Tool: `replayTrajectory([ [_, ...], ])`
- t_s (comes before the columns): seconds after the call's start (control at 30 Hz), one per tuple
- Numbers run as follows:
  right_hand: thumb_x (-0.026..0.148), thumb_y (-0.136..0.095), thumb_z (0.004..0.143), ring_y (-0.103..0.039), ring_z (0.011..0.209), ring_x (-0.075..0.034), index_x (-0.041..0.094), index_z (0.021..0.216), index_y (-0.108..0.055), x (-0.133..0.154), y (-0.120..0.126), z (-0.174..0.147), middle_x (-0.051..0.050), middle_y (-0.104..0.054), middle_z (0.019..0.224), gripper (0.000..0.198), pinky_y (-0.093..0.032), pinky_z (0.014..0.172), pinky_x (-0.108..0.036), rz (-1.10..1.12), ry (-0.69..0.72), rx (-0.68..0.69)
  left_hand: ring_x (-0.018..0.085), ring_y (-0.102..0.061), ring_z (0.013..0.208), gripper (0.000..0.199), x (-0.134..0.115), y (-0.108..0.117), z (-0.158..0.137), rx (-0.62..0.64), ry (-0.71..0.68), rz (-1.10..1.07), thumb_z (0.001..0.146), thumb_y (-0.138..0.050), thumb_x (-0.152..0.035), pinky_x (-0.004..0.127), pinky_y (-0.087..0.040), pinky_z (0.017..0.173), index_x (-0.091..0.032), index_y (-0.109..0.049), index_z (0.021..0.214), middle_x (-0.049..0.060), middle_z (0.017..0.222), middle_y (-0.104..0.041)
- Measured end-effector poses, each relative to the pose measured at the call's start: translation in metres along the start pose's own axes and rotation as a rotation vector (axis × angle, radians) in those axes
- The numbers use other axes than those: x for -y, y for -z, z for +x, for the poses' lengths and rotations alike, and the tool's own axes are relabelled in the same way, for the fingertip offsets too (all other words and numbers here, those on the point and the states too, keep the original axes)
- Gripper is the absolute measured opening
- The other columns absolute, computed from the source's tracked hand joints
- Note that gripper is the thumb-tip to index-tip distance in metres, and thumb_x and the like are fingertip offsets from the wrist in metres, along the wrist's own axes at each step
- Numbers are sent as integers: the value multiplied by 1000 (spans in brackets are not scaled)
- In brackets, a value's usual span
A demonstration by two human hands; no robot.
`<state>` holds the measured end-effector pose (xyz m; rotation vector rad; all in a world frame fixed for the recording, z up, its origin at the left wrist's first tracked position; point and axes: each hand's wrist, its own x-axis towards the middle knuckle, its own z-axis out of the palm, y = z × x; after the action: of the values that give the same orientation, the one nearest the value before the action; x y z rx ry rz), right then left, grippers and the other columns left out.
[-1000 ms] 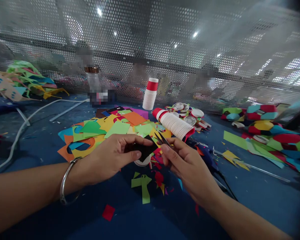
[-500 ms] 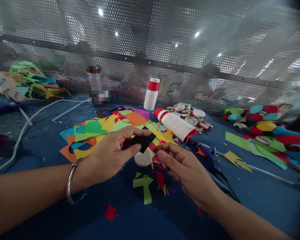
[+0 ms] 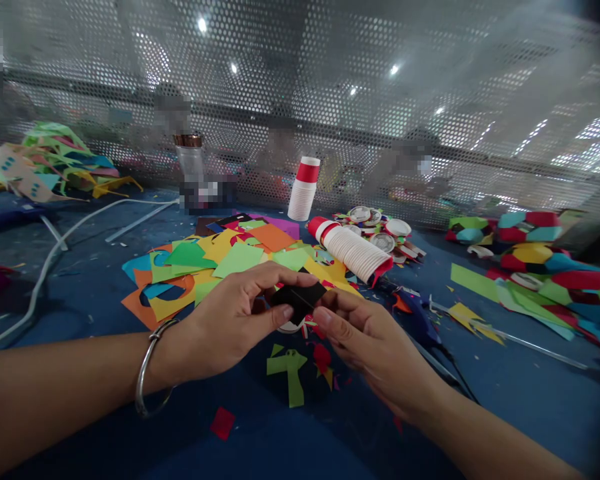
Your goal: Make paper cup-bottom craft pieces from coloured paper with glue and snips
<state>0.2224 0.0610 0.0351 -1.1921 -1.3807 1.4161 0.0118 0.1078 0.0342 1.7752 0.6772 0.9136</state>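
A small piece of black paper (image 3: 305, 299) is pinched between the thumb and fingers of my left hand (image 3: 230, 313). My right hand (image 3: 363, 327) is closed at the paper's right edge. From its fingertips a thin pointed tool (image 3: 304, 299) reaches across the black paper; most of it is hidden, so its kind is unclear. Below the paper, a white paper-cup base (image 3: 290, 327) shows in part on the blue table. Green paper scraps (image 3: 294, 377), a red paper square (image 3: 223, 423) and small red bits lie nearer to me.
Behind my hands spreads a heap of coloured paper (image 3: 240, 260). One stack of paper cups (image 3: 303, 193) stands; another stack (image 3: 355, 253) lies on its side. A blue glue gun (image 3: 420, 319) rests at right, near paper balls (image 3: 555, 260). A white cable (image 3: 43, 270) curves at left.
The black paper has tilted and shifted slightly right and down, covering more of the white cup base. The thin tool now lies across the paper, and my hands are closer together.
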Motion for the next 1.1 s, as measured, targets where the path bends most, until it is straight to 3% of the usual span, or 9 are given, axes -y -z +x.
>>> replayTrajectory([
  [0.7,50,-69,95,-18,51,-5,18,90,-57,2,-4,-2,8,-38,65,34,-10,42,-21,17,3,3,21,-64,117,36,-6,-1,0,38,40,-106,91,-63,-12,35,-57,95,-22,-67,125,4,124,-68],
  [1.1,50,-71,93,-17,50,-5,20,87,-54,-1,-9,-2,9,-37,64,35,-10,43,-23,81,-4,-7,21,-67,116,39,-5,-7,-1,-1,59,-106,89,-66,-15,35,-55,99,-22,-66,127,4,126,-71],
])
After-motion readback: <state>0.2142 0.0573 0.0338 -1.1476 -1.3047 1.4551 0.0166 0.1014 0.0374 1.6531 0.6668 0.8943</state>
